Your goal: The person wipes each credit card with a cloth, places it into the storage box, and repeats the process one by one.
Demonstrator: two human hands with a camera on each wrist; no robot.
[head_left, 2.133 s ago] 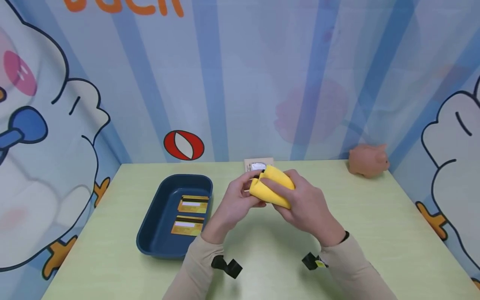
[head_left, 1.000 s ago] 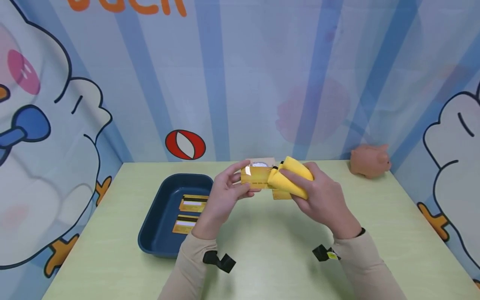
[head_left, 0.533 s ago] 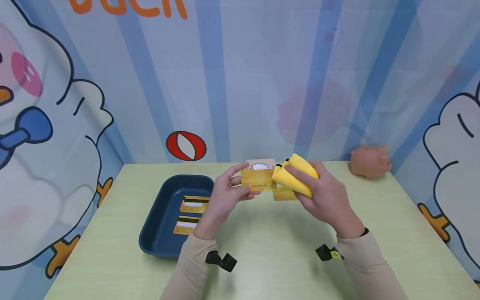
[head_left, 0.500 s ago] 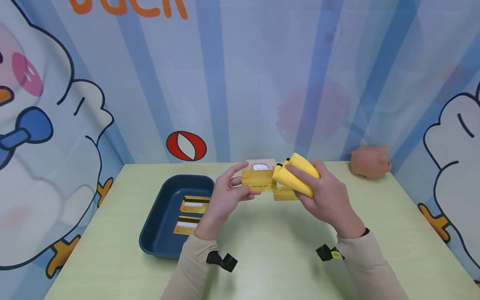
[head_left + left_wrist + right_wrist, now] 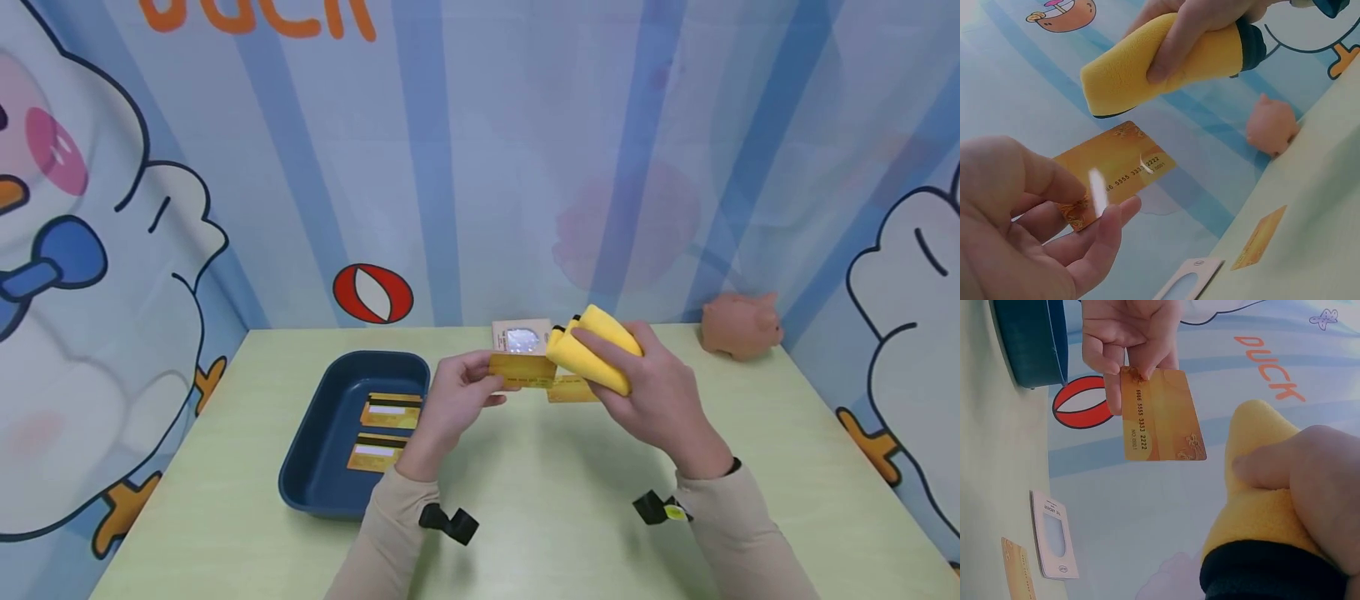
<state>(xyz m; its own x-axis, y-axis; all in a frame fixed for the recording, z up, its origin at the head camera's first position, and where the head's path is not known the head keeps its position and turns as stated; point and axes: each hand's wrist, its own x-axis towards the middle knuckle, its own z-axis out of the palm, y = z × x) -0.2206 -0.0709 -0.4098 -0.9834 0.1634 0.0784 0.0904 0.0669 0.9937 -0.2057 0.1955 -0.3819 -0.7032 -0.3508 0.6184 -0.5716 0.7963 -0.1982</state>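
My left hand (image 5: 459,396) pinches a gold bank card (image 5: 522,372) by one end, thumb on the printed side. In the left wrist view the card's raised number faces the camera and light glints off its surface. My right hand (image 5: 660,400) grips a folded yellow cloth (image 5: 596,350) with black edging, just right of the card. In the right wrist view the cloth (image 5: 1260,512) is apart from the held card (image 5: 1163,415). Another gold card (image 5: 572,391) lies on the table beyond the hands, partly covered by the cloth in the head view.
A dark blue tray (image 5: 303,467) stands at the left with two gold cards (image 5: 391,411) lying stripe side up. A pale box (image 5: 504,333) with an oval window lies at the table's back edge. A pink pig figure (image 5: 741,327) sits at the back right.
The cloth was first wrapped over the card; my right hand has drawn it off to the right. My left hand has since tilted the card and lowered it slightly.
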